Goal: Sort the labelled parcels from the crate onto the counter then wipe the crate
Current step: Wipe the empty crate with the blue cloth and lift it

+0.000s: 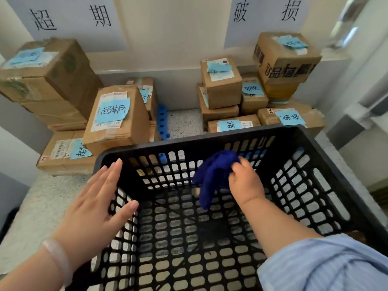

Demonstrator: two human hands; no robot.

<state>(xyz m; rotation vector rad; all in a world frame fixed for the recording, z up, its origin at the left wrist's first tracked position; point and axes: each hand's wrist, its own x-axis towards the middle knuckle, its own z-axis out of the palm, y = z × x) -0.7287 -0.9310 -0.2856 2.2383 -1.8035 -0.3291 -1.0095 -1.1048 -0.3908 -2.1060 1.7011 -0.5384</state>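
A black lattice crate (pixel 327 156) stands on the speckled counter (pixel 37 206) in front of me, with no parcels inside. My right hand (pixel 244 181) reaches into it and grips a dark blue cloth (pixel 212 175) against the far inner wall. My left hand (pixel 94 202) lies flat with straight fingers on the crate's left rim and wall. Cardboard parcels with blue handwritten labels sit behind the crate in two groups: a left stack (pixel 115 114) and a right stack (pixel 222 85).
Two paper signs with large characters hang on the wall, one (pixel 69 17) above the left stack, one (pixel 266 13) above the right. A blue foam strip (pixel 162 120) lies on the counter between the stacks. The counter's edge runs along the left.
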